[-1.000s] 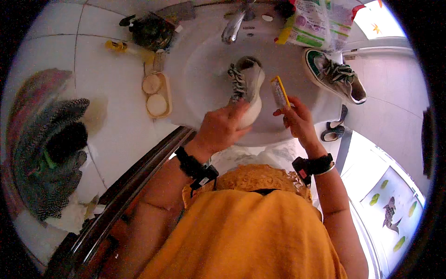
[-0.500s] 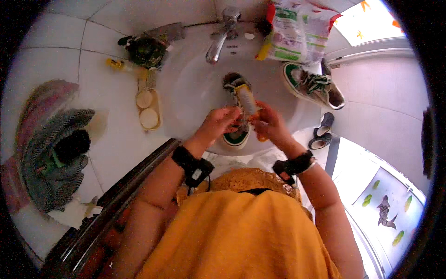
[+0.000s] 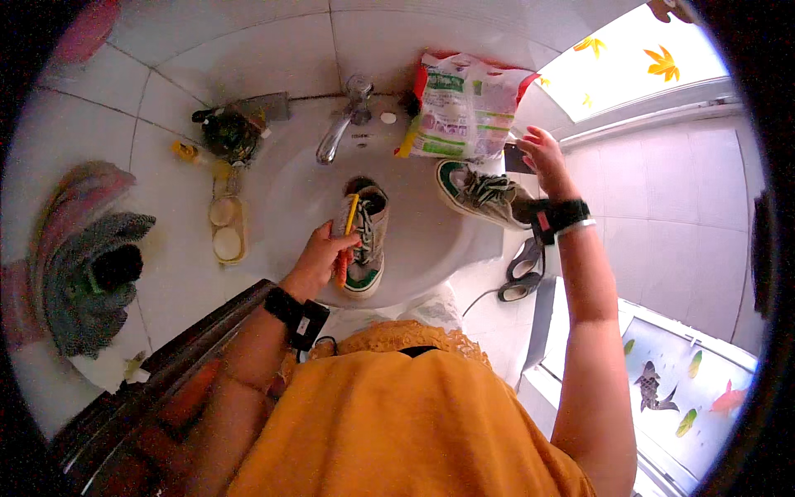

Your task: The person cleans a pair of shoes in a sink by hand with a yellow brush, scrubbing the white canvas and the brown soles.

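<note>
left hand [image 3: 319,258] grips a shoe [image 3: 364,236] and brush [image 3: 348,236] together over the sink [image 3: 281,190], keeping drips in. right hand [image 3: 542,157], open and empty, reaches toward the bag [image 3: 464,108].

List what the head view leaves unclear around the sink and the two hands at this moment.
- Left hand: its fingers wrap the sneaker and brush, hiding the grip.
- Right hand: whether it touches the bag is unclear.
- Second sneaker: its heel is behind the right wrist.
</note>
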Demonstrator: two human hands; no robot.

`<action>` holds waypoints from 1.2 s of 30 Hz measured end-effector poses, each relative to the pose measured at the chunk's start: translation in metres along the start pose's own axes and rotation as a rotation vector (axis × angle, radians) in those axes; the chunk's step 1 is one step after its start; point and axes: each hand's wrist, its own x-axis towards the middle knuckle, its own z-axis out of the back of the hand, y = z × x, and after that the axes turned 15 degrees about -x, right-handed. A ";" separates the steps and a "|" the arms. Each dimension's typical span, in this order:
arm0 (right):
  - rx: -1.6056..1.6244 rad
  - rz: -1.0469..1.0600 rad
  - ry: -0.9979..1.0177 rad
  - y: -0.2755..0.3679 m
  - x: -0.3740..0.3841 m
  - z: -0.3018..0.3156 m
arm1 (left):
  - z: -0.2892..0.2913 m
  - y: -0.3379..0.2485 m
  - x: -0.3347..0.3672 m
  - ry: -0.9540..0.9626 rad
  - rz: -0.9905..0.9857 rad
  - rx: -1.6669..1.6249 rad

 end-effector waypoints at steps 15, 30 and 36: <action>0.701 0.149 0.372 -0.022 0.103 -0.024 | -0.047 -0.017 -0.044 -0.114 -0.202 0.207; 0.776 0.325 0.155 0.078 -0.047 -0.052 | -0.149 -0.090 -0.031 -0.064 -1.359 0.907; 0.814 0.375 0.236 0.102 -0.090 -0.040 | -0.172 -0.116 -0.055 -0.168 -1.165 1.195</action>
